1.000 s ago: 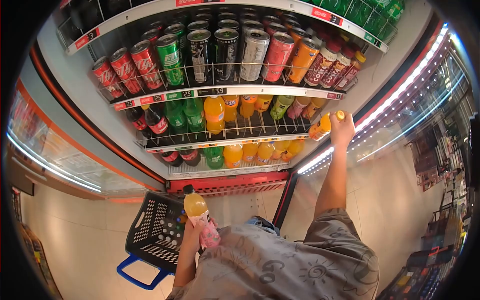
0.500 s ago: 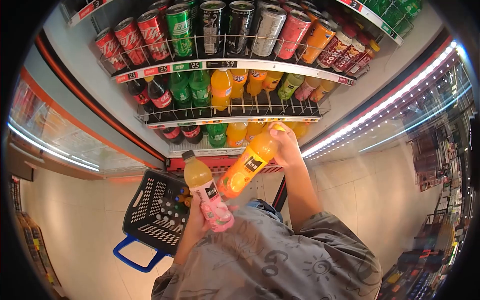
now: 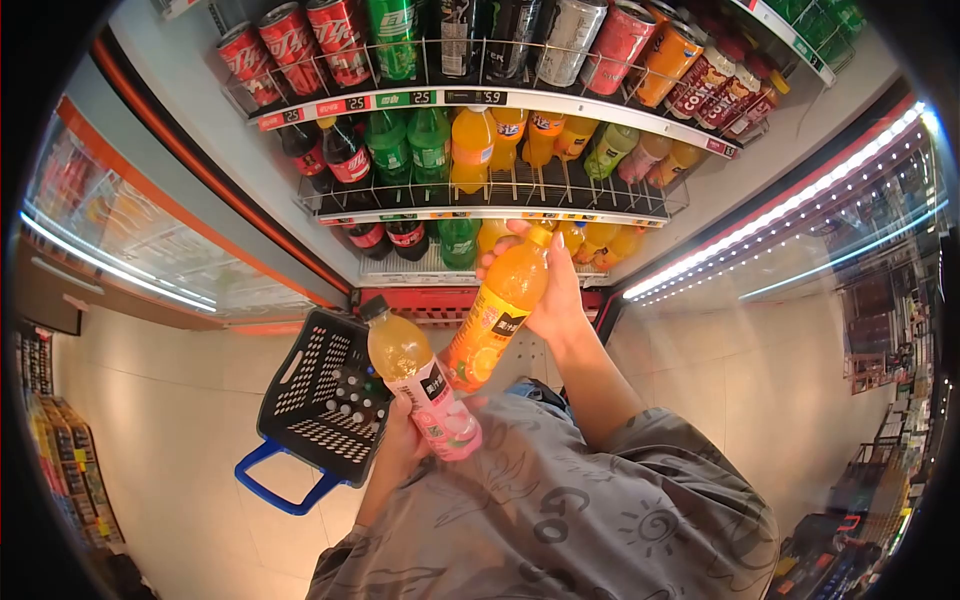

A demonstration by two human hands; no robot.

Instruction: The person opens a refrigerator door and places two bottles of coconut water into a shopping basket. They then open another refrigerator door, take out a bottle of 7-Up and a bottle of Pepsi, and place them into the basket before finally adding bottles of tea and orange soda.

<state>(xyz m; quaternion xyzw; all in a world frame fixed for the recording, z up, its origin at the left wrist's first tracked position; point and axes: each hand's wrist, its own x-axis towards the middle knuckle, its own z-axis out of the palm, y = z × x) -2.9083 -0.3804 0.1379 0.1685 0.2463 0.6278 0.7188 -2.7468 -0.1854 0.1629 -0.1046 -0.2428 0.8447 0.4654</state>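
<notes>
My left hand (image 3: 402, 437) is closed around the lower part of a peach juice bottle (image 3: 424, 385) with a dark cap and a pink label. The bottle leans up and to the left. My right hand (image 3: 553, 295) grips an orange juice bottle (image 3: 499, 315) near its neck, with the orange cap at the top and a yellow label facing up. Both bottles are held close together in front of my chest, the orange one's base beside the peach one. Part of my left hand's fingers is hidden behind the peach bottle.
An open drinks fridge stands ahead, with soda cans (image 3: 338, 42) on the upper rack and bottles (image 3: 474, 150) on the lower shelf (image 3: 490, 214). On the floor at left is a dark basket (image 3: 312, 385) with a blue handle (image 3: 262, 478) and several bottles inside. Glass doors flank me.
The orange juice bottle has turned more upright, and my right hand has shifted on its upper part. The shelves and basket have shifted in view; the peach bottle stays in my left hand.
</notes>
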